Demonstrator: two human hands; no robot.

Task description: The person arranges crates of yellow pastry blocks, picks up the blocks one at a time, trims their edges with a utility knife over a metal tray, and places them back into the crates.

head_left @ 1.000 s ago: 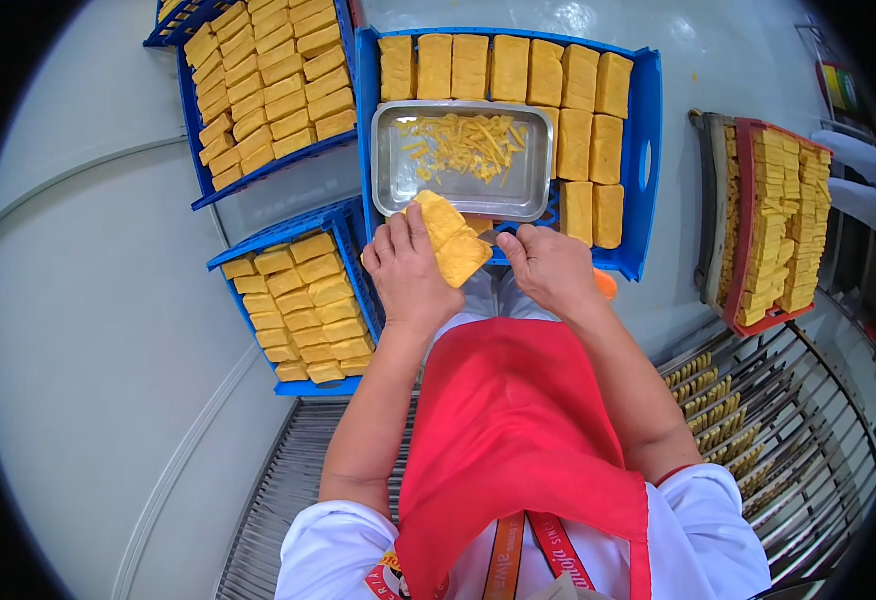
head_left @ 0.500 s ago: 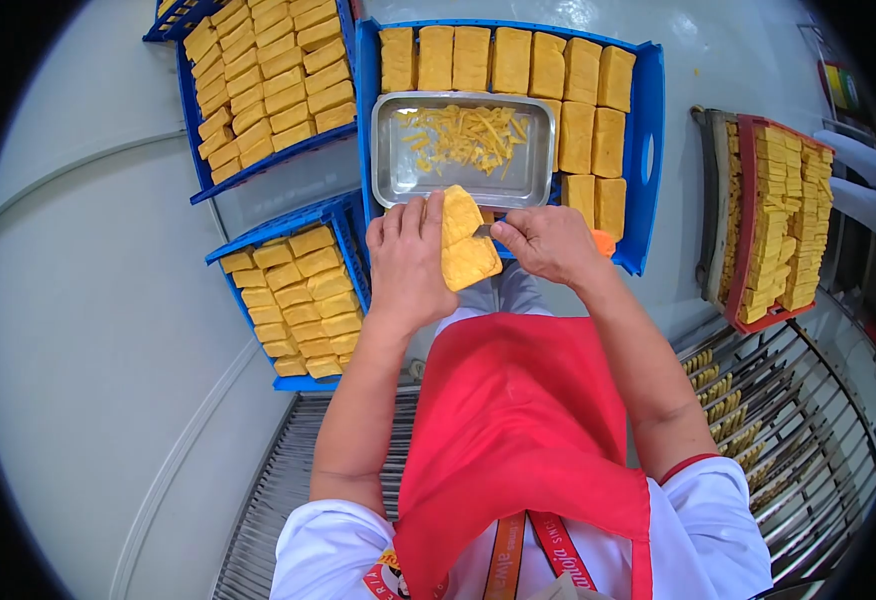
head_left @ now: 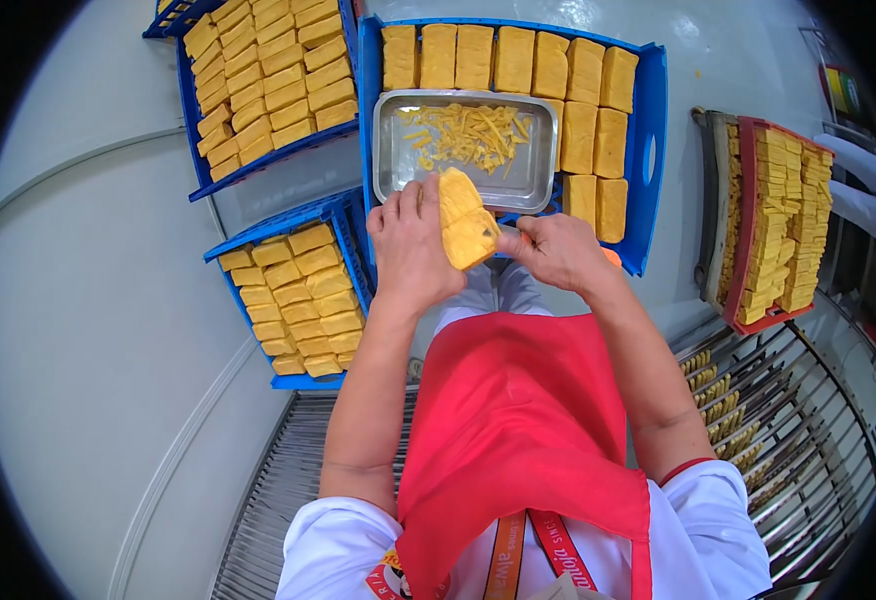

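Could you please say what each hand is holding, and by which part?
The left hand holds a yellow block by its left side; the right hand holds a knife by its orange handle.

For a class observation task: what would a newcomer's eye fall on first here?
The red apron, lower middle, likely comes first. Above it, the left hand holds a yellow block while the right hand grips an orange-handled tool. Beyond, a metal tray of shavings lies over a blue crate.

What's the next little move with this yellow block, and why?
Probably a shallow trimming stroke along its edge: the left hand grips the yellow block, the right hand holds an orange-handled knife close against it, and thin scraps lie in the metal tray just beyond.
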